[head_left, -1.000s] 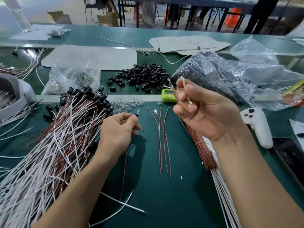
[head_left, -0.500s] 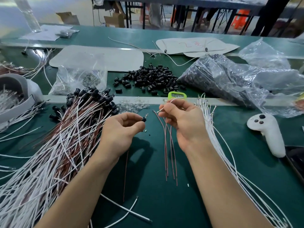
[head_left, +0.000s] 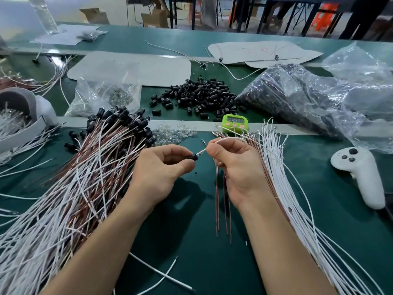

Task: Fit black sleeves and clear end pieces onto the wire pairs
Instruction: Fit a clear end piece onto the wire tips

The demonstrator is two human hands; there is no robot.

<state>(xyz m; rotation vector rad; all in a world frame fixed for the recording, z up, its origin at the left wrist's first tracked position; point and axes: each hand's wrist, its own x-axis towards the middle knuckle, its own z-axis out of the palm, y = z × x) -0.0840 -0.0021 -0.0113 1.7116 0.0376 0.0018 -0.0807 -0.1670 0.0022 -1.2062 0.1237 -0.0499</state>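
Dead centre of frame, a black sleeve (head_left: 193, 157) is pinched in the left hand (head_left: 161, 169), open end turned right. The white wire (head_left: 203, 151), pinched by the right hand (head_left: 238, 167), is angled down-left, tip right at that opening, so basically lined up.

Both bare arms are reaching forward from the bottom of the view, and the two hands are coming close together in the middle. The left hand (head_left: 161, 169) is showing its back, with its fingers curled in. Its thumb and first finger are pinching a small black sleeve (head_left: 192, 157) at their tips. The right hand (head_left: 240, 167) is sitting just beside it, fingers curled too, and its thumb and first finger are pinching a white wire (head_left: 226, 139) near its end. The left forearm (head_left: 95, 241) is slanting in from the lower left, and the right forearm (head_left: 287, 241) is slanting in from the lower right.
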